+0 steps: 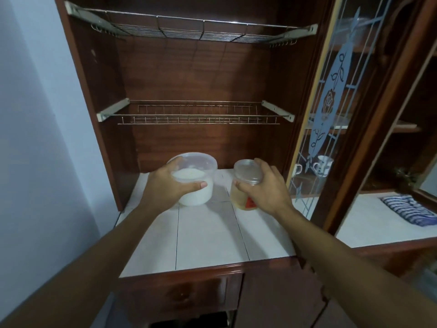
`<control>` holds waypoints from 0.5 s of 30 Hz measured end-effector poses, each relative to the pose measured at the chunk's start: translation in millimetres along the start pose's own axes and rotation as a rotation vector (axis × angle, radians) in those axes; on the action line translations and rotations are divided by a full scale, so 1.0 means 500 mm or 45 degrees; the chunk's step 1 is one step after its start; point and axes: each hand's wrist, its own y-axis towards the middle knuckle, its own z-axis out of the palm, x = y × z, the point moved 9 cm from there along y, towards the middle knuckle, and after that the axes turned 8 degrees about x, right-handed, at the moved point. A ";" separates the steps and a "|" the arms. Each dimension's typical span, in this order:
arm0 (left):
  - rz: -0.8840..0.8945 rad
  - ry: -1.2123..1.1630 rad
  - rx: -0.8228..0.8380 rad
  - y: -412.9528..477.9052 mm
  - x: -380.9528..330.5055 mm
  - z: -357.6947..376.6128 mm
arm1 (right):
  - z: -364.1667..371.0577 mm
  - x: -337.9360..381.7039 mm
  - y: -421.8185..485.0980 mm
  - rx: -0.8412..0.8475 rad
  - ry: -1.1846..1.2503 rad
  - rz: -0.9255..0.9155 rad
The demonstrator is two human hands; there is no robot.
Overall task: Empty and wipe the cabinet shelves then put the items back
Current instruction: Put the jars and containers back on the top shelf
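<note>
Head view. Your left hand (165, 185) wraps its grip round the lidded tub of white powder (201, 197), at 11 o'clock on the tiled table (208, 237). Your right hand (264, 188) grips the clear jar (238, 197) just under its lid, at 1 o'clock. Both are upright and apart, likely so that nothing spills and two items move together. The wire racks (198, 114) hang at 12 o'clock.
</note>
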 end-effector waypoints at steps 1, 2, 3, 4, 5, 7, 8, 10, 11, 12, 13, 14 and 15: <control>-0.004 0.032 0.003 -0.011 -0.008 0.002 | -0.005 0.001 -0.008 0.010 0.000 -0.013; -0.014 0.063 0.009 -0.023 -0.017 0.004 | -0.010 0.002 -0.016 0.023 -0.003 -0.024; -0.022 0.084 0.015 -0.034 -0.025 0.006 | -0.016 0.003 -0.025 0.035 -0.003 -0.036; -0.027 0.092 0.018 -0.046 -0.033 0.006 | -0.022 0.004 -0.034 0.046 -0.001 -0.048; -0.028 0.095 0.014 -0.058 -0.041 0.006 | -0.028 0.006 -0.043 0.056 -0.002 -0.062; -0.041 0.099 -0.002 -0.084 -0.055 0.003 | -0.040 0.009 -0.060 0.077 -0.002 -0.096; -0.050 0.098 -0.014 -0.097 -0.061 0.001 | -0.045 0.011 -0.067 0.085 0.005 -0.111; -0.074 0.087 -0.040 -0.126 -0.072 -0.008 | -0.054 0.013 -0.084 0.102 0.022 -0.138; -0.089 0.075 -0.046 -0.136 -0.074 -0.013 | -0.057 0.014 -0.090 0.104 0.026 -0.147; -0.099 0.065 -0.051 -0.147 -0.076 -0.020 | -0.059 0.015 -0.097 0.110 0.032 -0.156; -0.103 0.061 -0.056 -0.158 -0.079 -0.025 | -0.060 0.017 -0.105 0.120 0.041 -0.167; -0.100 0.057 -0.064 -0.170 -0.084 -0.032 | -0.060 0.017 -0.113 0.130 0.047 -0.179; -0.095 0.060 -0.076 -0.180 -0.088 -0.038 | -0.060 0.019 -0.121 0.138 0.049 -0.190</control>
